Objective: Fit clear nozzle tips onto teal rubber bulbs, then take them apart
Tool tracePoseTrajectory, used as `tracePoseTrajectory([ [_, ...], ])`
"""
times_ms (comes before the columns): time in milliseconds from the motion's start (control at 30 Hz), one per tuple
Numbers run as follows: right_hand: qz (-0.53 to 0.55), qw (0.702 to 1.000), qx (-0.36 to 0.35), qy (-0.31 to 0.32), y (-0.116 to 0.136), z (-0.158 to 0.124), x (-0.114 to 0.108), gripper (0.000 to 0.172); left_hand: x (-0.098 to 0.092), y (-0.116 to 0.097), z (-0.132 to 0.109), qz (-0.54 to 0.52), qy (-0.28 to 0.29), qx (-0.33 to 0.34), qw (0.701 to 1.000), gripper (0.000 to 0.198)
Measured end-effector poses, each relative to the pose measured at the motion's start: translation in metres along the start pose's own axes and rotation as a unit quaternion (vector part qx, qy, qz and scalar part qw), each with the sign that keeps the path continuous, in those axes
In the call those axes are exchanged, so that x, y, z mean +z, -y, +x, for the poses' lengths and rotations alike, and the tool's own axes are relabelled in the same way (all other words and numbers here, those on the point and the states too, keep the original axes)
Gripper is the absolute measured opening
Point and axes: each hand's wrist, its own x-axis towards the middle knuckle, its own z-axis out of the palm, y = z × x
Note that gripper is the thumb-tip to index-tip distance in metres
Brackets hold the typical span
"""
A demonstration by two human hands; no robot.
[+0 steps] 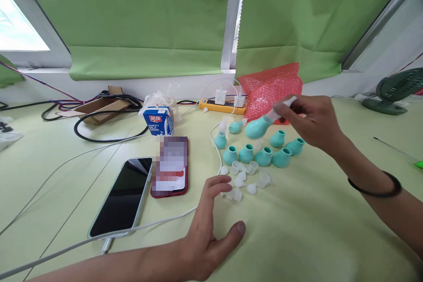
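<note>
My right hand (310,119) pinches the white tip of a nasal aspirator (259,128) with a teal bulb and a clear nozzle. It is held tilted above the table, bulb to the lower left. Below it stand several open-mouthed teal bulbs (263,157). Two bulbs at the left and back have pale parts at their necks, one upright (220,139) and one on its side (235,127). My left hand (211,224) is low over the table, thumb and fingers apart. Its fingertips are beside loose translucent plastic pieces (235,194); whether they touch cannot be made out.
Left of the bulbs lie a dark-screened phone (122,198) on a white cable and a red-cased phone (172,167). Behind are a milk carton (158,121), an orange power strip (211,105), red bubble wrap (271,90) and coiled black cable (77,128). A fan (385,92) stands right.
</note>
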Motion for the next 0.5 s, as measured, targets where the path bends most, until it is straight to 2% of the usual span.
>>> tracePoseTrajectory([
  [33, 0.036, 0.999, -0.026, 0.01, 0.014, -0.009, -0.004, 0.034, -0.001, 0.001, 0.0, -0.013, 0.0, 0.006, 1.0, 0.052],
  [67, 0.08, 0.994, -0.051, 0.053, 0.027, -0.018, -0.005, 0.032, -0.002, 0.001, -0.001, -0.026, 0.006, 0.012, 1.0, 0.057],
  [167, 0.19, 0.951, -0.104, 0.221, 0.06, -0.047, 0.002, 0.02, -0.005, 0.001, 0.0, -0.061, 0.041, 0.021, 0.997, 0.067],
  [267, 0.271, 0.912, -0.129, 0.28, 0.073, -0.065, 0.016, 0.018, -0.005, -0.002, 0.003, -0.051, 0.071, -0.008, 0.996, 0.051],
  [333, 0.328, 0.894, -0.089, 0.293, 0.073, -0.07, 0.025, 0.021, -0.003, -0.005, 0.006, -0.034, 0.078, -0.042, 0.995, 0.033],
  [400, 0.397, 0.868, -0.009, 0.296, 0.07, -0.072, 0.034, 0.025, 0.0, -0.007, 0.008, -0.025, 0.08, -0.068, 0.994, 0.022],
  [500, 0.501, 0.793, 0.156, 0.309, 0.065, -0.072, 0.045, 0.033, 0.002, -0.008, 0.009, -0.01, 0.087, -0.088, 0.992, 0.018],
])
